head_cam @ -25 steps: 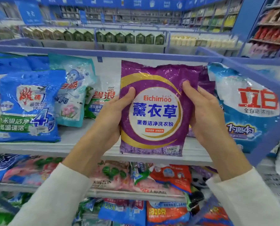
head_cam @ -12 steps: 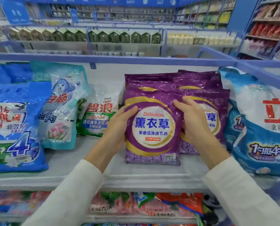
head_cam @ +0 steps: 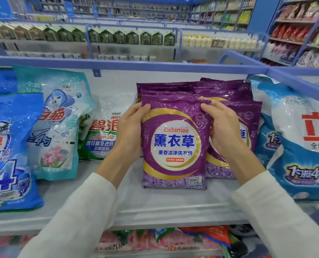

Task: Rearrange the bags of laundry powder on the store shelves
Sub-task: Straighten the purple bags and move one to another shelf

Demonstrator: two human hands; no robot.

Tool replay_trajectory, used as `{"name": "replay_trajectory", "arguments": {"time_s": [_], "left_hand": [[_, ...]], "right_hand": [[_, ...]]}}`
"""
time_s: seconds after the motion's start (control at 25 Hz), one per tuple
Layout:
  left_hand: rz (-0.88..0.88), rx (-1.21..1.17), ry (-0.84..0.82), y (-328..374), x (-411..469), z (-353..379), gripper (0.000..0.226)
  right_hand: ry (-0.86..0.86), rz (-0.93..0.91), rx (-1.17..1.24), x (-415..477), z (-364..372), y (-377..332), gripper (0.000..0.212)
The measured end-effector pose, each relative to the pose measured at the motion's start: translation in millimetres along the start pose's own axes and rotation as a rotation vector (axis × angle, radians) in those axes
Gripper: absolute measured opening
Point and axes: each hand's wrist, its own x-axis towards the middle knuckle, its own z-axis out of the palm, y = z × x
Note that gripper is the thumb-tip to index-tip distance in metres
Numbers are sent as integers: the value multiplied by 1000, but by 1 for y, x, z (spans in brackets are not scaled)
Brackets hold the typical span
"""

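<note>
Head view, purple bag (head_cam: 174,144): standing upright at frame centre on the grey shelf (head_cam: 155,203), leaning against the purple stack (head_cam: 225,90) behind it.
Left hand (head_cam: 130,131): gripping the bag's upper left edge, thumb lying on the front.
Right hand (head_cam: 223,127): pinching the upper right corner, fingers curling over the top.
Neighbours: green-white bag (head_cam: 103,127) sitting left, blue-white bag (head_cam: 294,146) sitting right.

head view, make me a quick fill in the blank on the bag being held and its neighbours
1. The left hand and right hand hold a bag coloured ____.
2. Its Latin brand name reads ____.
3. More such bags stand ____ it.
4. The blue-and-white bag to its right bears big ____ characters.
Missing words: purple; Eichimoo; behind; red.
</note>
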Motion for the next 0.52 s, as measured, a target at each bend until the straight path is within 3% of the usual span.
{"name": "replay_trajectory", "arguments": {"time_s": [0.28,0.36,0.52], "left_hand": [[-13,-13,66,4,7,8,26],[-5,28,73,3,5,6,26],[-100,297,-26,11,-12,-24,46]], "right_hand": [[14,76,33,9,6,-4,44],[-24,89,8,10,5,-3,37],[-123,49,-501,-34,-18,-3,53]]}}
